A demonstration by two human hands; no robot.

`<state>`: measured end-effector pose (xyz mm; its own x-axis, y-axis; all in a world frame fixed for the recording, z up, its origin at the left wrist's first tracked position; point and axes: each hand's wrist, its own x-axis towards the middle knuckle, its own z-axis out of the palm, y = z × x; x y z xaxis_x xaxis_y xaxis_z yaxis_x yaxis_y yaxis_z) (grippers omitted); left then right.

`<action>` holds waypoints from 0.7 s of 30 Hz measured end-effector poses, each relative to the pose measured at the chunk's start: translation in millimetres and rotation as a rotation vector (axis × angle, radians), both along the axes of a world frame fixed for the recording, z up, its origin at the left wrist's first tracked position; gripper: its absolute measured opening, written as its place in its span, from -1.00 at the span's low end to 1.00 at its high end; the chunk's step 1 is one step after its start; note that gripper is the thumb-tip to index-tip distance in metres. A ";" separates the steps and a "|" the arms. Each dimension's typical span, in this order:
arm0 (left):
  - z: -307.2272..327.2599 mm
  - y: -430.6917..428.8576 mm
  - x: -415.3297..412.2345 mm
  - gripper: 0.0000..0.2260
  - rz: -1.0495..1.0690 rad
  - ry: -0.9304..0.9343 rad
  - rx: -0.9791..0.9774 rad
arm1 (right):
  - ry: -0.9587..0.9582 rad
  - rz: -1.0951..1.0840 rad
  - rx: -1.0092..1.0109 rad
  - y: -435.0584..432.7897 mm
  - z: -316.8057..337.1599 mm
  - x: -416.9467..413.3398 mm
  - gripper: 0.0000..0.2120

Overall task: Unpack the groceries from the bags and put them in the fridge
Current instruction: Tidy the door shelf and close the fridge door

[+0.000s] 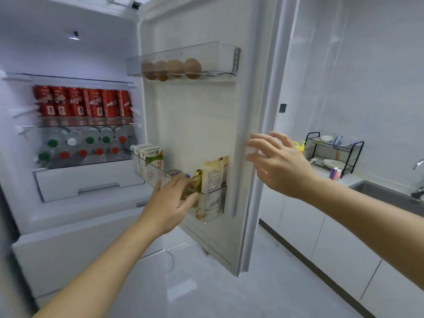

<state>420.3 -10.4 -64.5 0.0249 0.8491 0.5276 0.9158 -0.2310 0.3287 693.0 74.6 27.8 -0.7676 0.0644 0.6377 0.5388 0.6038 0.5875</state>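
The fridge stands open, its door (199, 125) swung to the right. My left hand (171, 199) reaches into the lower door bin (213, 191) with fingers spread over a gold packet (197, 180); whether it grips the packet is unclear. That bin also holds milk cartons (152, 160), a small blue-and-gold pack (177, 173) and a cream pouch (214, 173). My right hand (278, 164) is open with straight fingers at the door's outer edge. Several brown eggs (175, 68) sit in the upper door tray. Red cans (80, 102) fill one shelf, water bottles (87, 145) lie below.
A white drawer (87, 180) sits under the bottle shelf. To the right run white cabinets (332, 244) with a grey sink (390, 193), a tap and a black dish rack (335, 152) holding bowls. Grey floor tiles lie below the door.
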 end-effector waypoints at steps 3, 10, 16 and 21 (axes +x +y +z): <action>-0.5 -13.6 -2.7 -0.49 0.022 -0.067 -0.039 | -0.112 0.027 0.028 4.2 1.4 8.0 -0.73; -1.6 -47.0 -23.1 -0.79 0.090 -0.179 -0.032 | -0.224 0.142 0.161 -3.7 45.7 -8.4 -0.54; 0.3 -68.8 -46.5 -0.86 0.126 -0.456 0.092 | -0.320 0.244 0.278 -17.4 56.9 -50.0 -0.49; 9.6 -89.9 -40.0 -0.66 0.249 -0.552 0.426 | -0.353 0.289 0.272 -35.4 60.5 -87.5 -0.48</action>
<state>380.3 -100.3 -54.9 -0.5061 0.5140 0.6926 0.6851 -0.2481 0.6848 605.5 39.2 88.3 -0.9007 -0.3130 0.3013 0.1140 0.4990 0.8590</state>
